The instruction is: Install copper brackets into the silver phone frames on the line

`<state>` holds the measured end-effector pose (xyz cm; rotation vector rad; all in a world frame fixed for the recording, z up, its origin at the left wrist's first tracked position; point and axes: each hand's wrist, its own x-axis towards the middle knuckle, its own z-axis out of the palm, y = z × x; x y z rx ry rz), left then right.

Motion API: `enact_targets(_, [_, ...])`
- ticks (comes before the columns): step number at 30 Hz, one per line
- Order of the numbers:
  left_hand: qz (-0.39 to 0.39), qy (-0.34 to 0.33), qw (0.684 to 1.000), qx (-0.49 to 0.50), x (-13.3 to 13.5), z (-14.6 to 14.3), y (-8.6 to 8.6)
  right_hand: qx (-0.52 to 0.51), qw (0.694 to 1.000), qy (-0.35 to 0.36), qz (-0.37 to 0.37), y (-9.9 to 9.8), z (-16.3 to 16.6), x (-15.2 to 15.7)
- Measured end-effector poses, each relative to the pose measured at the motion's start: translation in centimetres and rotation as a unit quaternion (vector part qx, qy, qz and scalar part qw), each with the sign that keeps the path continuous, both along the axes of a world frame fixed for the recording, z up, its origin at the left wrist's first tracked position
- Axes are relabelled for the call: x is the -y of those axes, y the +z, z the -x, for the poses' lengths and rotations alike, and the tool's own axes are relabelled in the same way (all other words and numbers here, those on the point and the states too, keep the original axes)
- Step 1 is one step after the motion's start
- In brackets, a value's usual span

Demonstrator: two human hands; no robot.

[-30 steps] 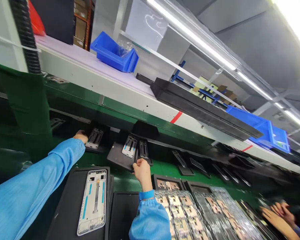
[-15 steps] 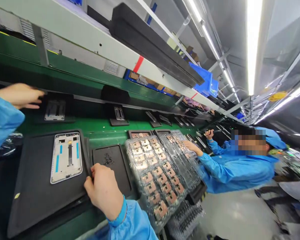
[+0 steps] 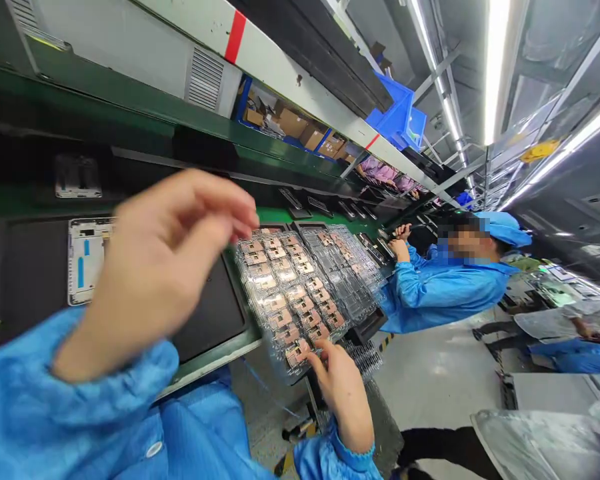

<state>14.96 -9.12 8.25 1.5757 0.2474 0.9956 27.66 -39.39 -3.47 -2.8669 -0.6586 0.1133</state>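
While the left hand (image 3: pixel 165 267) hangs blurred and close to the camera, its fingers are loosely bent and slightly apart, and nothing shows in them. It hovers above a black rectangular foam mat (image 3: pixel 215 313) on the green tabletop (image 3: pixel 275 215). Just left of it lies a white phone mid-frame with blue strips (image 3: pixel 84 267) on a second black mat (image 3: pixel 30 280). The right hand (image 3: pixel 343 387) is low at the tabletop's near edge, fingers spread, and its fingertips (image 3: pixel 314 360) touch the near corner of a clear plastic blister tray of copper-coloured parts (image 3: pixel 285 293); it grips nothing. Further along, a co-worker in a blue smock (image 3: pixel 445 293) reaches to the same tabletop
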Motion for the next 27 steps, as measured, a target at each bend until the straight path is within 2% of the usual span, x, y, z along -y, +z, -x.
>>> enact_targets(3, [-0.022,-0.109,0.989,-0.1,4.5,0.5,-7.4,-0.005,1.0,-0.012,0.0,-1.9,0.7,1.4])
enact_targets(6, [-0.02,-0.187,0.958,-0.217,6.3,1.6,-14.6,0.001,1.0,-0.016,-0.015,-3.0,1.2,0.5])
enact_targets(8, [-0.004,-0.214,0.942,-0.26,6.9,2.6,-17.9,0.004,1.0,-0.015,-0.025,-3.4,1.1,0.0])
enact_targets(10, [0.017,-0.223,0.932,-0.287,7.2,3.6,-19.7,0.005,0.999,-0.013,-0.052,-3.4,0.9,0.0])
enact_targets(13, [0.044,-0.225,0.924,-0.307,7.3,4.7,-19.9,0.008,0.993,-0.02,-0.113,-2.9,0.3,0.7])
enact_targets(17, [0.105,-0.23,0.915,-0.315,7.0,5.0,-18.0,-0.015,0.972,-0.055,-0.229,-1.7,0.3,0.1])
enact_targets(19, [0.168,-0.227,0.913,-0.293,6.8,4.9,-17.1,-0.076,0.947,-0.04,-0.309,-1.1,1.5,-2.0])
enact_targets(22, [0.277,-0.209,0.908,-0.237,6.2,5.3,-16.2,-0.21,0.9,0.038,-0.38,-0.8,4.6,-7.3])
enact_targets(24, [0.327,-0.149,0.908,-0.215,5.3,6.1,-16.1,-0.29,0.874,0.11,-0.374,-1.1,6.0,-11.3])
enact_targets(25, [0.34,-0.1,0.911,-0.21,4.6,6.8,-16.0,-0.309,0.871,0.145,-0.354,-1.4,6.1,-13.2])
enact_targets(26, [0.346,-0.042,0.914,-0.207,3.9,7.5,-16.0,-0.294,0.886,0.169,-0.317,-1.9,5.8,-14.9])
enact_targets(27, [0.347,0.02,0.914,-0.208,3.1,8.3,-15.9,-0.25,0.913,0.179,-0.268,-2.4,5.0,-16.4])
